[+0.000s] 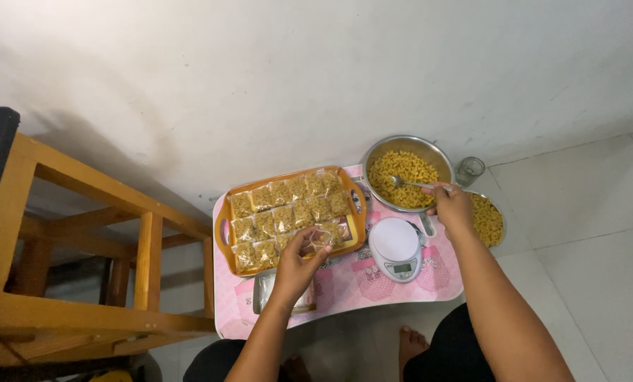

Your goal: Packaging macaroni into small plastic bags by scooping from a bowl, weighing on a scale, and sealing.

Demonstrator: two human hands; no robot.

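The left hand point(299, 258) pinches a small clear bag point(321, 239) between its fingertips, holding the mouth of it open just above the near edge of an orange tray point(224, 233). Beyond and to the left of this hand, the tray is filled with rows of packed bags point(288, 209) of yellow snack.

The right hand point(452, 206) is closed around the handle of a spoon point(409, 184), whose bowl rests in the yellow snack inside a steel bowl point(407, 173) just ahead of the hand. Directly right of that hand sits a second bowl point(487, 221) of the same snack, partly hidden by the wrist. A small glass point(469, 170) stands beyond it, near the wall.

Between the two hands, a white scale point(396, 249) sits on the pink table point(344, 290). Far to the left of the left hand stands a wooden frame point(83, 269).
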